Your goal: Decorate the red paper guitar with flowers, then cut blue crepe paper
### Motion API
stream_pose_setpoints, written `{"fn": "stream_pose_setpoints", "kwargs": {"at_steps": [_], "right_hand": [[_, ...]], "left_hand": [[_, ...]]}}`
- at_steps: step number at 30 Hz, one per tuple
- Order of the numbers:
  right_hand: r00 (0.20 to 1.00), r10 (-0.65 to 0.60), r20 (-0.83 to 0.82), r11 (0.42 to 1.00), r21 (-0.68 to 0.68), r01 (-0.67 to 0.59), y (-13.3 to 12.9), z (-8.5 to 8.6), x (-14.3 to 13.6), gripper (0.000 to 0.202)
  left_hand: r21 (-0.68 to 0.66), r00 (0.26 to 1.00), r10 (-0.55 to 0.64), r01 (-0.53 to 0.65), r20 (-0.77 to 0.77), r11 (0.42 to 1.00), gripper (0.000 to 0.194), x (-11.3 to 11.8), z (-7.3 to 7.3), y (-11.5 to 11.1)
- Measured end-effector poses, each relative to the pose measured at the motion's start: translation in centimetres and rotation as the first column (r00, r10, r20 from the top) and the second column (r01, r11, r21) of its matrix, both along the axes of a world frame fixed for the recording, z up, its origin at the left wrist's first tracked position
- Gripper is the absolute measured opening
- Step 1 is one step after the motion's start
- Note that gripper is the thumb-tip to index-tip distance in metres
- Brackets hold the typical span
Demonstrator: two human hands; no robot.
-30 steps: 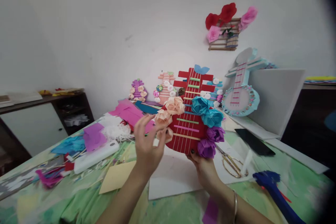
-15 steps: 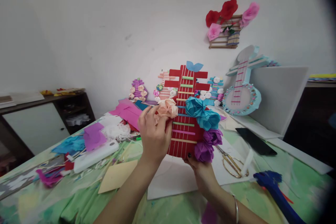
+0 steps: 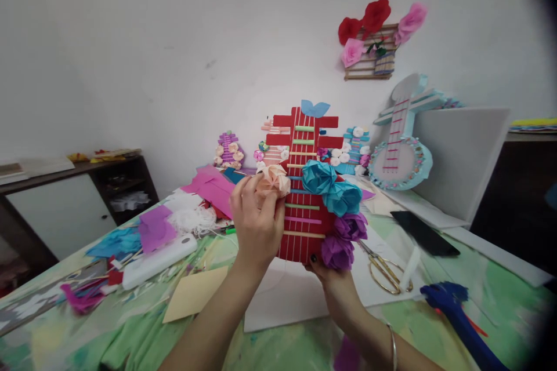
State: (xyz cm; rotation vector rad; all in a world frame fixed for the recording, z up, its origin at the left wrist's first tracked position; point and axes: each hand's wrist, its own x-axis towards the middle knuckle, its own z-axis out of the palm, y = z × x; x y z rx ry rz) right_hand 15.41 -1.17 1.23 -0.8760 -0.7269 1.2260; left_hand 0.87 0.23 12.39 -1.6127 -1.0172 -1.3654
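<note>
A red paper pipa-shaped craft (image 3: 301,249), with white strings and coloured strips across its front, is held upright above the table. My right hand (image 3: 333,284) grips its bottom edge, the thumb in front and the other fingers hidden behind. At its left side, my left hand (image 3: 257,223) has its fingers closed around a peach paper flower (image 3: 274,181) against the red body. Blue paper flowers (image 3: 339,194) and purple paper flowers (image 3: 337,252) line the right side. Near the top sits a light blue paper leaf shape (image 3: 315,108).
Gold-handled scissors (image 3: 383,275), a blue glue gun (image 3: 452,307) and a black phone (image 3: 424,233) lie on the right. Coloured paper (image 3: 209,185), white thread (image 3: 194,218) and a white power strip (image 3: 159,261) lie left. Finished instrument crafts (image 3: 400,156) stand along the wall.
The top of the red craft has tipped slightly to the left, carrying its flowers with it. Both hands keep their hold in nearly the same places.
</note>
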Motion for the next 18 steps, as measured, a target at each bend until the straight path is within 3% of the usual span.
{"fn": "stream_pose_setpoints", "kwargs": {"at_steps": [10,18], "right_hand": [[1.0,-0.002,0.007,0.999,-0.032,0.003,-0.1,0.1,-0.1,0.053],[1.0,0.003,0.025,0.999,-0.052,-0.002,-0.8,1.0,0.2,0.042]], "left_hand": [[0.074,0.998,0.029,-0.032,0.047,0.997,0.007,-0.1,0.3,-0.3],[-0.055,0.991,-0.06,0.067,0.12,0.996,0.008,-1.3,0.1,0.7]]}}
